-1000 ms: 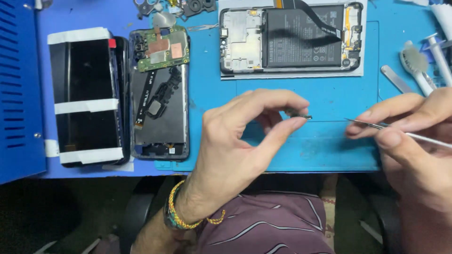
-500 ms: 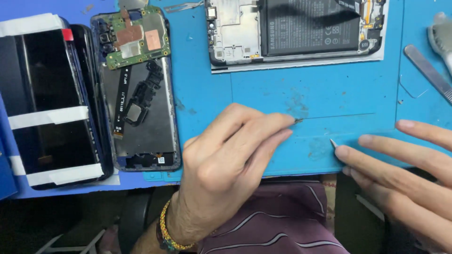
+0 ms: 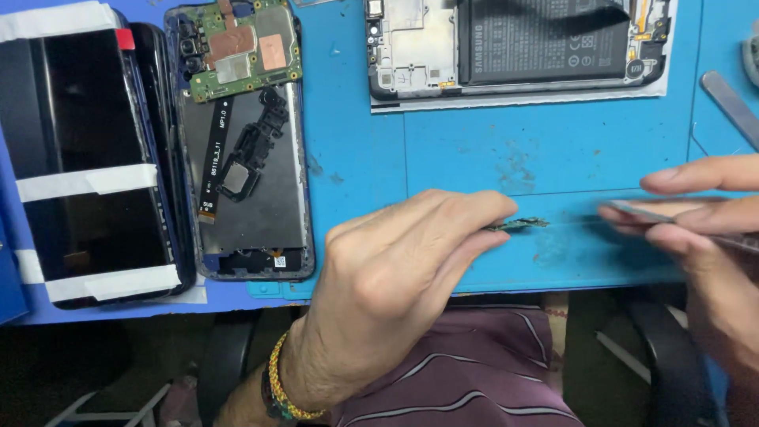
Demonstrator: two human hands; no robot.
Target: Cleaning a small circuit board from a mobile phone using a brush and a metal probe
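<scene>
The left hand [image 3: 395, 277] pinches a small green circuit strip [image 3: 518, 225], its length pointing right. The right hand's [image 3: 704, 237] grip, just beside it, pinches tweezers [image 3: 644, 209] aimed left.

In my left hand [image 3: 395, 277] I pinch a very small circuit piece [image 3: 518, 225], green and dark, thin and long. It lies almost flat, pointing to the right, just above the blue mat on the desk [image 3: 474, 158]. Only its right part shows past my fingertips. In my right hand [image 3: 704, 229] I hold a thin metal tool [image 3: 644, 209], grey and flat. Its tip points left toward the small piece, near it but not touching.
</scene>
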